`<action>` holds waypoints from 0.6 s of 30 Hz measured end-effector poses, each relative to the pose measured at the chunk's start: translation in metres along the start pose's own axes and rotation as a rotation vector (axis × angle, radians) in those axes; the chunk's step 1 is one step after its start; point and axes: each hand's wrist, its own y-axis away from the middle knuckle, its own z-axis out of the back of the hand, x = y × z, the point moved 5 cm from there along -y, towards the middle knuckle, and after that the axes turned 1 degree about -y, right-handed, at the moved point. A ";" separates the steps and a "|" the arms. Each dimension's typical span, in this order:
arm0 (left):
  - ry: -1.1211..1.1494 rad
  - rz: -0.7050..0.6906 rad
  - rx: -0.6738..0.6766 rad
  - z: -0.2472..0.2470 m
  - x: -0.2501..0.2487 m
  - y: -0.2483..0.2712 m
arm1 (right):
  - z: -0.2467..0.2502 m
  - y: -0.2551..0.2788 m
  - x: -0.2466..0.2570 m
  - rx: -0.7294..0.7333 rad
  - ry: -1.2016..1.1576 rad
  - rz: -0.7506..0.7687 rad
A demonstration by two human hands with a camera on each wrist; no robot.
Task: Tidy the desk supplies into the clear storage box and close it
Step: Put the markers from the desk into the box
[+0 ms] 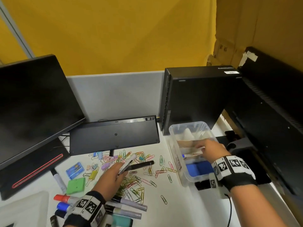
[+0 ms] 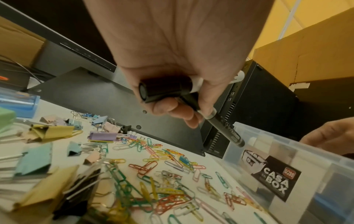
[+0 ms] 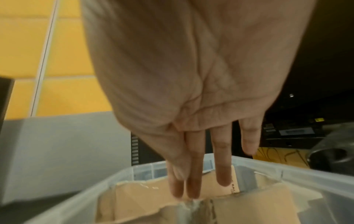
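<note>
My left hand [image 1: 120, 169] hovers over the desk and grips two markers: a white-bodied marker [image 1: 130, 161] and a black marker [image 1: 144, 164], both pointing toward the box. In the left wrist view the fingers [image 2: 172, 109] curl round the black marker [image 2: 224, 128]. The clear storage box [image 1: 174, 138] stands open at the right. My right hand [image 1: 204, 149] reaches into it with straight fingers [image 3: 193, 181] just above brown paper packets [image 3: 249, 204] and holds nothing. A blue item [image 1: 199, 167] and a blue-capped marker [image 1: 184, 155] lie in the box.
Coloured paper clips [image 1: 139, 179] and binder clips [image 1: 105, 162] litter the desk middle. More markers [image 1: 127, 204], a green case [image 1: 76, 185] and a blue case [image 1: 75, 167] lie at the left. A keyboard [image 1: 114, 133], monitor [image 1: 32, 104] and PC tower [image 1: 196, 95] stand behind.
</note>
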 end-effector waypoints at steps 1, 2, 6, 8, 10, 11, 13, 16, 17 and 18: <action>0.034 -0.008 0.010 0.000 -0.005 0.002 | 0.002 0.004 -0.002 -0.088 -0.095 0.016; 0.068 -0.018 0.017 -0.001 -0.010 0.003 | 0.004 0.010 -0.002 -0.189 -0.212 0.054; 0.181 -0.067 0.018 -0.002 -0.046 0.005 | 0.009 0.052 0.034 -0.423 -0.531 0.284; 0.223 -0.104 0.018 -0.004 -0.066 0.002 | -0.002 0.061 0.055 -0.270 -0.626 0.361; 0.229 -0.139 0.028 -0.010 -0.083 -0.003 | -0.017 0.060 0.068 -0.045 -0.791 0.366; 0.232 -0.149 0.036 -0.013 -0.089 -0.005 | -0.022 0.058 0.073 0.050 -0.882 0.355; 0.238 -0.156 0.050 -0.018 -0.095 -0.009 | -0.025 0.057 0.079 0.133 -1.011 0.338; 0.218 -0.156 0.060 -0.020 -0.094 -0.011 | -0.015 0.054 0.068 0.014 -0.987 0.299; 0.206 -0.153 0.051 -0.018 -0.093 -0.011 | -0.007 0.054 0.061 -0.063 -0.951 0.288; 0.190 -0.150 0.032 -0.016 -0.089 -0.010 | 0.002 0.054 0.053 -0.167 -0.905 0.275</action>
